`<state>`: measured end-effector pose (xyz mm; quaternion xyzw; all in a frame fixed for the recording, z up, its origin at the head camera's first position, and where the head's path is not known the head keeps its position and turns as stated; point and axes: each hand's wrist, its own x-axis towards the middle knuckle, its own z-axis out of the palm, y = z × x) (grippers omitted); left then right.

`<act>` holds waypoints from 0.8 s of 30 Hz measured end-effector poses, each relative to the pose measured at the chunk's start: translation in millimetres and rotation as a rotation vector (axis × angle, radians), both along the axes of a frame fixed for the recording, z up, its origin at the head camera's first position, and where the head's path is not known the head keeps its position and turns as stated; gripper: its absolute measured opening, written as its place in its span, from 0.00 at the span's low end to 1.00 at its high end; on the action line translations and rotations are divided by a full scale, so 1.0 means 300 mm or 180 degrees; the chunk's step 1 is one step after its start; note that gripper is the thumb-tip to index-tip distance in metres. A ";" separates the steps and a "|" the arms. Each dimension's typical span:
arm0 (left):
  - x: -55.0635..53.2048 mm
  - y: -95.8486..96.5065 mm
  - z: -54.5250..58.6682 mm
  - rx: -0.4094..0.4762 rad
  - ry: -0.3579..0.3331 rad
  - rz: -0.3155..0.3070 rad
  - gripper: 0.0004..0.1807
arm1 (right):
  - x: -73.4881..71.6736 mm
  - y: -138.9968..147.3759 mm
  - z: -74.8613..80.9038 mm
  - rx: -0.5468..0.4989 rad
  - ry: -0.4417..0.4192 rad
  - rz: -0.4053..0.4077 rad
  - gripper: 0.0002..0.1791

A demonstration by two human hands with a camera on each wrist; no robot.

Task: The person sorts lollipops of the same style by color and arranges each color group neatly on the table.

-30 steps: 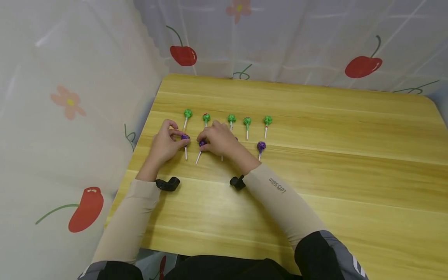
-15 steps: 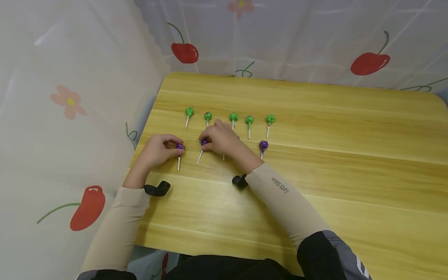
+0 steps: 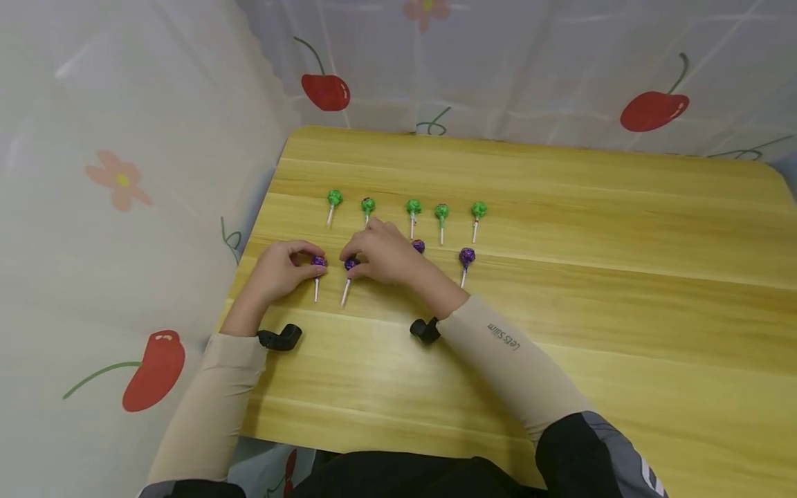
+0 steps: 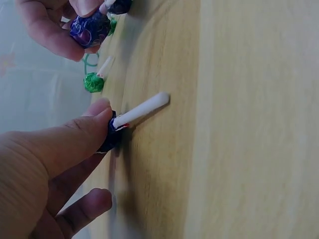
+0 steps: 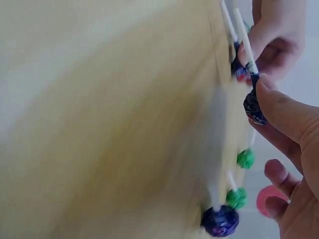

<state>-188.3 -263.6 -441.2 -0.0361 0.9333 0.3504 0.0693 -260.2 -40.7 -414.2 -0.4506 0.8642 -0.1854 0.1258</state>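
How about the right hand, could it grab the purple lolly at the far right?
Probably not as things stand: the right hand is pinching another lolly. If it let go, it likely could: the far-right purple lolly lies nearby, with nothing covering its round end.

Left grip [image 3: 282, 268] and right grip [image 3: 385, 253] each pinch a purple lollipop [image 3: 319, 261]

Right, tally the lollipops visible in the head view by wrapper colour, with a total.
Green lollipops: 5
Purple lollipops: 4
Total: 9 visible; the right hand could be hiding more.
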 end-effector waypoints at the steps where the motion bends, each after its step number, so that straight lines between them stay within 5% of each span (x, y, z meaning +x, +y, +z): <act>1: 0.000 -0.001 -0.001 -0.0007 0.0011 -0.0005 0.13 | 0.008 -0.004 0.004 -0.0005 -0.0006 0.0032 0.18; 16: 0.009 0.004 0.001 -0.0003 0.0058 -0.0066 0.16 | 0.032 -0.011 -0.035 0.0163 0.0120 0.0100 0.19; 24: 0.011 0.011 0.009 0.0032 0.0119 -0.0074 0.17 | 0.006 0.070 0.007 -0.0130 -0.0011 -0.0066 0.23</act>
